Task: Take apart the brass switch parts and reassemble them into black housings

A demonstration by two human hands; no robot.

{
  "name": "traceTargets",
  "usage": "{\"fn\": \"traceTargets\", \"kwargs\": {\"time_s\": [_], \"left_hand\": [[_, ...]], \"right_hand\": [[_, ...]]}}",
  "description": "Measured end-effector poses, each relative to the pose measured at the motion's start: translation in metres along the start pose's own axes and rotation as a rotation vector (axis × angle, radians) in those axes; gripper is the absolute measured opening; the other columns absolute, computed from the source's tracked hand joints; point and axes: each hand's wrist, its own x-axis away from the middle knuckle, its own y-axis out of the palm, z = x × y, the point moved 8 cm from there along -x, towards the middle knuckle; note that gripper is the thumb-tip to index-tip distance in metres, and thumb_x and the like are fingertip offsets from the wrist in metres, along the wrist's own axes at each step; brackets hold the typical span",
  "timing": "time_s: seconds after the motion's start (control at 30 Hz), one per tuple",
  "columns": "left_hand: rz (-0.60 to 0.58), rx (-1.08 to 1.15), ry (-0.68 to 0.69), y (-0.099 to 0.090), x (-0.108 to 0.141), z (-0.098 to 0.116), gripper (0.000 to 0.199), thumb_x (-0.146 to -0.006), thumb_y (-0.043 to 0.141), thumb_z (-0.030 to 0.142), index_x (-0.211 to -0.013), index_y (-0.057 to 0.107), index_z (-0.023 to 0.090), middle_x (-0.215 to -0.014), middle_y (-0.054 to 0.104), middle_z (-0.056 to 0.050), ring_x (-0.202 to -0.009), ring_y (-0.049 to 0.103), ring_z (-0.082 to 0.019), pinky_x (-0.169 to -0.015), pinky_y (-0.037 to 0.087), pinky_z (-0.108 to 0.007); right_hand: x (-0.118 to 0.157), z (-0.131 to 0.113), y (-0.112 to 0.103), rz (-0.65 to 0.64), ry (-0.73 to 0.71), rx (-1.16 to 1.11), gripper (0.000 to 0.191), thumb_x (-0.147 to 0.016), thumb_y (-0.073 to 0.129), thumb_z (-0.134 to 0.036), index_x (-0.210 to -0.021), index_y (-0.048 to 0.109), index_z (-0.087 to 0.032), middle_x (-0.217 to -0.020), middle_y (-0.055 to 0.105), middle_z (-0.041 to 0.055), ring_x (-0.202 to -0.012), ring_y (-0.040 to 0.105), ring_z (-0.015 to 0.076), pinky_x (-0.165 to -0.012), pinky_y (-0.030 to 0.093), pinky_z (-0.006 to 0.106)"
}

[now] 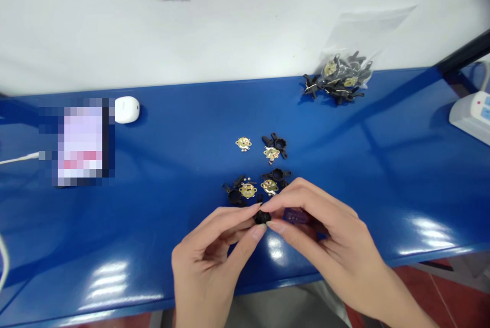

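Note:
Near the table's front edge, a small black part (262, 217) is pinched between the fingertips of my left hand (220, 246) and my right hand (325, 236). A purple object (297, 216) shows under my right hand's fingers; whether it is held I cannot tell. Just beyond my hands lie a brass disc (248, 191) beside a black bracket (234, 196), and another brass disc (270, 186) by a black ring part (277, 174). Farther back are a brass disc (243, 143) and one more (271, 153) against a black bracket (280, 144). Tiny screws lie around them.
On the blue table (172, 129), a clear bag (346, 70) of black and brass parts rests against the white wall at the back right. A white case (127, 109) and a blurred-out phone (80, 142) lie left. A white power strip (472, 114) sits far right.

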Motion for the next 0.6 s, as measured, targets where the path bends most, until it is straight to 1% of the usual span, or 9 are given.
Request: {"fn": "traceTargets", "kwargs": {"time_s": [0.17, 0.27, 0.33, 0.5, 0.6], "left_hand": [[0.039, 0.003, 0.017, -0.0046, 0.0021, -0.0008, 0.029, -0.093, 0.088, 0.012, -0.11, 0.092, 0.035, -0.099, 0.086, 0.003, -0.085, 0.081, -0.008, -0.079, 0.064, -0.008], [0.067, -0.002, 0.036, -0.0068, 0.0023, -0.0002, 0.031, -0.092, 0.088, 0.011, -0.11, 0.092, 0.036, -0.1, 0.086, 0.003, -0.087, 0.081, -0.008, -0.08, 0.064, -0.007], [0.072, 0.002, 0.041, -0.0068, 0.0021, -0.0003, 0.031, -0.092, 0.087, 0.01, -0.11, 0.092, 0.036, -0.101, 0.085, 0.003, -0.088, 0.081, -0.008, -0.08, 0.064, -0.008], [0.079, -0.003, 0.064, -0.0075, 0.0029, 0.0005, 0.033, -0.092, 0.087, 0.009, -0.11, 0.092, 0.036, -0.104, 0.085, 0.003, -0.091, 0.081, -0.008, -0.082, 0.065, -0.008], [0.068, -0.024, 0.071, -0.0065, 0.003, 0.0014, 0.034, -0.094, 0.086, 0.01, -0.112, 0.091, 0.038, -0.106, 0.085, 0.003, -0.092, 0.081, -0.008, -0.083, 0.065, -0.007]], "right_hand": [[0.0039, 0.0004, -0.0005, 0.08, 0.052, 0.01, 0.021, -0.108, 0.074, -0.027, -0.125, 0.074, -0.039, -0.108, 0.069, -0.0062, -0.08, 0.061, 0.0089, -0.072, 0.054, 0.022], [0.0052, 0.0009, 0.0012, 0.1, 0.061, 0.021, 0.019, -0.107, 0.075, -0.028, -0.123, 0.074, -0.039, -0.109, 0.071, -0.0064, -0.079, 0.062, 0.0087, -0.071, 0.054, 0.022], [0.0051, 0.0013, 0.0024, 0.107, 0.055, 0.025, 0.019, -0.107, 0.075, -0.028, -0.123, 0.075, -0.038, -0.111, 0.072, -0.0061, -0.082, 0.064, 0.0088, -0.072, 0.055, 0.022], [0.0042, 0.0005, 0.0018, 0.134, 0.017, 0.038, 0.018, -0.107, 0.075, -0.027, -0.123, 0.076, -0.036, -0.114, 0.074, -0.0046, -0.096, 0.07, 0.0104, -0.082, 0.057, 0.022], [0.0037, -0.0008, 0.0017, 0.143, 0.005, 0.048, 0.018, -0.107, 0.076, -0.026, -0.122, 0.077, -0.035, -0.115, 0.075, -0.0044, -0.097, 0.072, 0.0107, -0.081, 0.057, 0.022]]}}
